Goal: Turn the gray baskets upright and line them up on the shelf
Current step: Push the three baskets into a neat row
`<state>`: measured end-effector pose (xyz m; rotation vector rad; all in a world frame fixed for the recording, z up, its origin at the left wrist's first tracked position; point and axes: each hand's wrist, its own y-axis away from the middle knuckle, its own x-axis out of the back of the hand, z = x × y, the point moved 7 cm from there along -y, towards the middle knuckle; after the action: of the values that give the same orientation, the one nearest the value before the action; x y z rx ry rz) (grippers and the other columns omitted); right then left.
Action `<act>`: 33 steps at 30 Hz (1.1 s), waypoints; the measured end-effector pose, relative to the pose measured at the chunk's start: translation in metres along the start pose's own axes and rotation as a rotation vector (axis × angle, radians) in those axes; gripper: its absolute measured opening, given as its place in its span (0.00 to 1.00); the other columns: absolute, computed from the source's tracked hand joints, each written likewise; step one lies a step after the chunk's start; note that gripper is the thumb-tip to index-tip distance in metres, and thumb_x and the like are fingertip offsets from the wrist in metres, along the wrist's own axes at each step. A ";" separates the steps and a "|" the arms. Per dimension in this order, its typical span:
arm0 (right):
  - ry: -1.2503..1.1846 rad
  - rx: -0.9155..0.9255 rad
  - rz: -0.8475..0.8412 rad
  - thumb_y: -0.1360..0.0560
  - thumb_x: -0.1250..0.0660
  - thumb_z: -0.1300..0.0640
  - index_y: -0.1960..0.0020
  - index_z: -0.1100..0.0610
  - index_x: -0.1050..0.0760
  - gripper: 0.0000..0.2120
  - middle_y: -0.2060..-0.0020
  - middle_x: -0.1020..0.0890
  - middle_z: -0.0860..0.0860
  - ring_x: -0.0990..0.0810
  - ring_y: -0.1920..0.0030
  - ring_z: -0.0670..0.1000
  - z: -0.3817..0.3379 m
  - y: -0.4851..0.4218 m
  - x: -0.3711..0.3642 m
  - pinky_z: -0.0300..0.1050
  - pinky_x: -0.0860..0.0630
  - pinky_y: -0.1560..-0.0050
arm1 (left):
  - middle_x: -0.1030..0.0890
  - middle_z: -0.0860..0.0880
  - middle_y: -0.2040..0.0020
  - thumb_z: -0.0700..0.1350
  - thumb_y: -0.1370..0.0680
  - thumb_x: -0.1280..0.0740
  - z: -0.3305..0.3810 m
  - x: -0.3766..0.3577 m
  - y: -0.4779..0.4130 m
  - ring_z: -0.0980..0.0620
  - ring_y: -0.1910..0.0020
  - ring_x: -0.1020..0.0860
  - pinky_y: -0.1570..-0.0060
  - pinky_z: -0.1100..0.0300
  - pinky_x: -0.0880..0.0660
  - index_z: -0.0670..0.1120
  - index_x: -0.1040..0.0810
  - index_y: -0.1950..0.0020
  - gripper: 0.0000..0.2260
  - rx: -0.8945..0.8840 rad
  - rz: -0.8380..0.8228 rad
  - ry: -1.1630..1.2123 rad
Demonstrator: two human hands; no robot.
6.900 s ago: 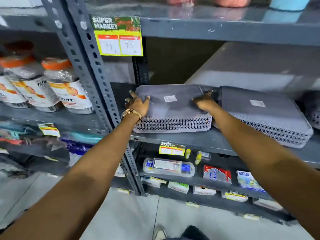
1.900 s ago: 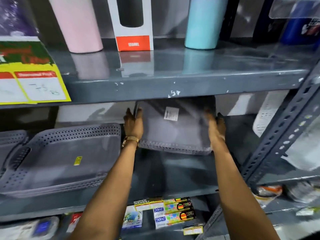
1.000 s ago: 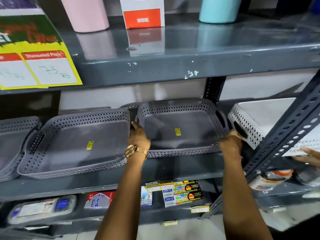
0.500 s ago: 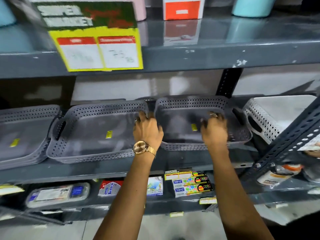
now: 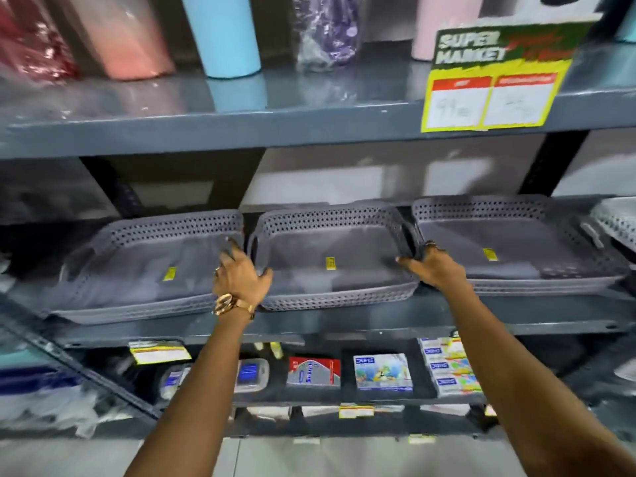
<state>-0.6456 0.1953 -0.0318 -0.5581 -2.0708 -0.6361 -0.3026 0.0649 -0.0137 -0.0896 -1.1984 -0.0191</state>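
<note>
Three gray baskets stand upright in a row on the shelf (image 5: 344,321), openings up, each with a yellow sticker on its floor. The middle basket (image 5: 330,256) sits between the left basket (image 5: 144,266) and the right basket (image 5: 516,242); neighbouring rims are just beside each other, and whether they touch cannot be told.

The left hand (image 5: 241,277) is at the left end of the middle basket, at the gap to the left basket. Its fingers (image 5: 230,253) are spread apart and lie over the rims there; a firm grip cannot be confirmed because of blur. A gold watch (image 5: 227,304) is on that wrist.

The right hand (image 5: 433,266) is at the right end of the middle basket. Its fingers (image 5: 406,261) are curled around the end handle, clamped on it.

Change from half a second earlier: both hands were then at the right basket, the left hand on its left rim and the right hand inside it. Both hands have now shifted one basket to the left. The view has also swung left, so the left basket is now fully visible and the white basket (image 5: 616,222) is cut off at the right edge. The price sign (image 5: 495,77) hangs from the shelf above, at upper right.
</note>
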 end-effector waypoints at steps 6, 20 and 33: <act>0.086 -0.025 0.063 0.22 0.40 0.51 0.36 0.59 0.31 0.18 0.39 0.23 0.65 0.24 0.40 0.67 0.005 0.005 -0.008 0.58 0.28 0.41 | 0.24 0.36 0.36 0.52 0.23 0.38 -0.019 -0.006 -0.002 0.33 0.41 0.23 0.45 0.44 0.25 0.40 0.37 0.32 0.24 -0.072 -0.085 -0.035; 0.123 -0.051 0.146 0.21 0.46 0.54 0.36 0.60 0.34 0.16 0.40 0.23 0.68 0.23 0.41 0.69 -0.001 -0.010 -0.016 0.60 0.29 0.44 | 0.21 0.38 0.41 0.48 0.22 0.42 -0.019 -0.013 -0.025 0.34 0.47 0.20 0.52 0.45 0.25 0.41 0.36 0.36 0.17 -0.177 -0.025 -0.073; 0.196 -0.109 0.126 0.18 0.51 0.52 0.25 0.54 0.43 0.23 0.32 0.28 0.64 0.27 0.34 0.66 -0.022 -0.041 -0.009 0.59 0.32 0.37 | 0.24 0.37 0.39 0.48 0.21 0.45 0.000 -0.019 -0.062 0.34 0.44 0.22 0.48 0.46 0.26 0.42 0.38 0.33 0.18 -0.100 -0.079 -0.036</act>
<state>-0.6521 0.1491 -0.0384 -0.6567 -1.8107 -0.7036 -0.3134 0.0027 -0.0276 -0.1310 -1.2359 -0.1476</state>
